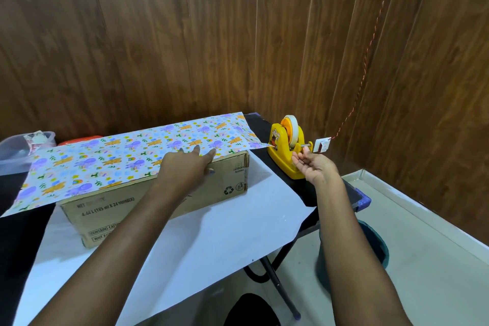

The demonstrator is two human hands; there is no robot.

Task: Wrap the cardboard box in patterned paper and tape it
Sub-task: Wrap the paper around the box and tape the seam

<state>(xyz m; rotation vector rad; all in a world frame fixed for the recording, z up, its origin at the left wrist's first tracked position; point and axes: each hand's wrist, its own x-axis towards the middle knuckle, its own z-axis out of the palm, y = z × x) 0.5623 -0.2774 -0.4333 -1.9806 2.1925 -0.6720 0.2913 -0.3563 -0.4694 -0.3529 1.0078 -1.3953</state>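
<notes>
A long cardboard box [148, 204] lies on the black table, on the white back of the patterned paper [217, 241]. A flap of that paper [111, 161], printed with purple and orange figures, is folded over the box's top. My left hand [185, 169] presses flat on the flap at the box's near top edge, fingers straight. My right hand [315, 167] is palm-up beside the yellow tape dispenser [284, 148], fingers loosely curled at its cutter end. Whether it pinches tape is too small to tell.
A clear plastic tub [16, 151] and a red lid [79, 139] stand at the back left. A wall switch [322, 145] with a red cord is behind the dispenser. A dark bin [370, 246] stands on the floor under the table's right edge.
</notes>
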